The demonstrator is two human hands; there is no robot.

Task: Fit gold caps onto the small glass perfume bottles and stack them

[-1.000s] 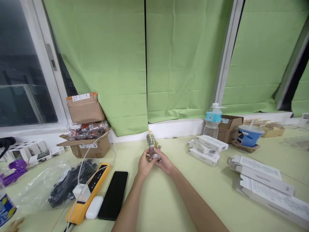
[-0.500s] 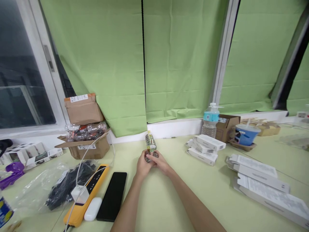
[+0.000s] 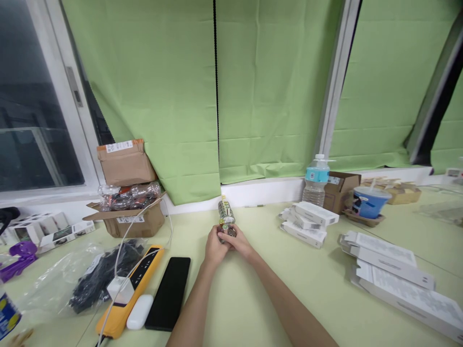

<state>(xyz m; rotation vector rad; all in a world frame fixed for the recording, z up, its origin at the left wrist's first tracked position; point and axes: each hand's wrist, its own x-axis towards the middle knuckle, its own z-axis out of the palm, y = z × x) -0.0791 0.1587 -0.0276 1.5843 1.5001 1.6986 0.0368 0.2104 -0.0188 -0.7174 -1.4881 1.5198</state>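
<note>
Near the white wall base lies a small, long, detailed object point(image 3: 225, 211), grey-green with yellow and pale bits; its exact kind is too small to make out. My left hand point(image 3: 216, 245) curls round the left side of its near end. From the right, my right hand point(image 3: 241, 242) closes on the same end, its thumb reaching across toward the left hand. Between the fingers show a greenish round top and darker parts. The palms and the object's underside are hidden.
A pen point(image 3: 254, 206) lies behind my right hand. To the left are a black phone point(image 3: 169, 294), a white case point(image 3: 140, 312), an orange power strip point(image 3: 112, 325) and cardboard boxes point(image 3: 135, 222). On the right stand a water bottle point(image 3: 315, 185), white cartons point(image 3: 304, 233) and a blue cup point(image 3: 369, 202).
Both hands stay at the near end of the object. Its near part looks slightly tilted or shifted between my fingers; the rest of the table is the same.
</note>
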